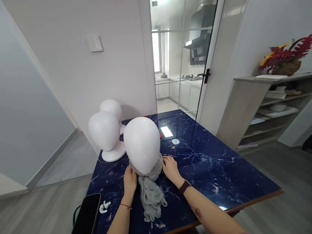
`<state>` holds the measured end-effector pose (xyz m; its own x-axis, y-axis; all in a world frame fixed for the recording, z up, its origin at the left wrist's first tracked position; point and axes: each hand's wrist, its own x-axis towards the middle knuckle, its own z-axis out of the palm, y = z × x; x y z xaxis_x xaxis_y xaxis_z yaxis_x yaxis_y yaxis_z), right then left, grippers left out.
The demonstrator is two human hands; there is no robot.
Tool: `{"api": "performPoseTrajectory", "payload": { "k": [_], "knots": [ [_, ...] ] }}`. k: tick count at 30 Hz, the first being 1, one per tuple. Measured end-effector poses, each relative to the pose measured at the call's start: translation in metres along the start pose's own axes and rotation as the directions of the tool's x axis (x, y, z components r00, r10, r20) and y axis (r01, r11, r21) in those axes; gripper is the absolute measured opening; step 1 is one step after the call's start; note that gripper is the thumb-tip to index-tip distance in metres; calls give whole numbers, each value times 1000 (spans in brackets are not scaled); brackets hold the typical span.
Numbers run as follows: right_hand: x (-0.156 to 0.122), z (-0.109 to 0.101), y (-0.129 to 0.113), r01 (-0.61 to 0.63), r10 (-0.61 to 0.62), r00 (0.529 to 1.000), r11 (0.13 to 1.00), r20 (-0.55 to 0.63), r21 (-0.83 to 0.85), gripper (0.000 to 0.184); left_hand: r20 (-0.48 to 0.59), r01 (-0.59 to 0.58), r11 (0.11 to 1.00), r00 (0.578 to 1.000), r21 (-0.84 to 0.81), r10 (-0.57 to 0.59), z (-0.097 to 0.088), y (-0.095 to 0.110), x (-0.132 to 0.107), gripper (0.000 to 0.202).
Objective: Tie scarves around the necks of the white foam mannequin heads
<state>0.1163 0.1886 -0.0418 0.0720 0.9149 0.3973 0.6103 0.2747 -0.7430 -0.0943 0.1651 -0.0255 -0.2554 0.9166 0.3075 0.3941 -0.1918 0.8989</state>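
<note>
A white mannequin head (142,143) stands upright on the table in front of me. A thin grey scarf (151,196) is wrapped around its neck, and its gathered end hangs forward onto the tabletop. On the left side of the neck, my left hand (130,181) has its fingers closed on the scarf's edge. My right hand (171,168) grips the scarf on the opposite side, fingers curled and partly hidden behind the fabric. The back of the neck and the head's base are out of sight.
Two more white mannequin heads, a nearer one (104,131) and a farther one (110,108), stand at back left. A black phone (83,224) and white earbuds (104,206) lie at front left of the dark blue marbled table (208,164). A shelf (253,100) stands to the right.
</note>
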Motion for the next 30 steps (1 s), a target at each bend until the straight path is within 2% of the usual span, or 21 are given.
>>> {"api": "performPoseTrajectory", "payload": {
  "k": [4, 6, 8, 12, 16, 19, 23, 25, 30],
  "knots": [
    [2, -1, -3, -30, 29, 1000, 993, 12, 115, 21, 2, -40, 998, 999, 44, 40, 2, 5, -2, 30],
    [3, -2, -4, -117, 106, 993, 963, 55, 242, 22, 16, -49, 998, 999, 43, 49, 2, 7, -4, 31],
    [2, -1, -5, -259, 218, 965, 883, 148, 390, 28, 41, -52, 999, 998, 14, 51, 2, 8, -5, 33],
    [-1, 3, -9, -484, 365, 875, 651, 317, 585, 42, 43, -47, 999, 998, -6, 47, 1, 8, -6, 35],
    [-4, 3, -14, -524, 390, 847, 496, 362, 693, 39, -5, -36, 999, 999, 27, 36, 2, 11, -9, 34],
    [-2, -5, -11, -535, 411, 833, 427, 371, 729, 43, -16, -33, 997, 999, -73, 32, 9, 19, -11, 38],
    [16, -32, 7, -523, 457, 824, 389, 334, 758, 44, -91, 98, 948, 987, -302, -131, 36, 29, -3, 47],
    [33, -51, 24, -497, 471, 833, 412, 289, 764, 42, -77, 132, 947, 984, -292, -160, 57, 29, 6, 48],
    [90, -90, 79, -402, 516, 848, 481, 118, 779, 36, 17, 78, 986, 997, -149, -77, 121, 25, 32, 39]
  ]
}}
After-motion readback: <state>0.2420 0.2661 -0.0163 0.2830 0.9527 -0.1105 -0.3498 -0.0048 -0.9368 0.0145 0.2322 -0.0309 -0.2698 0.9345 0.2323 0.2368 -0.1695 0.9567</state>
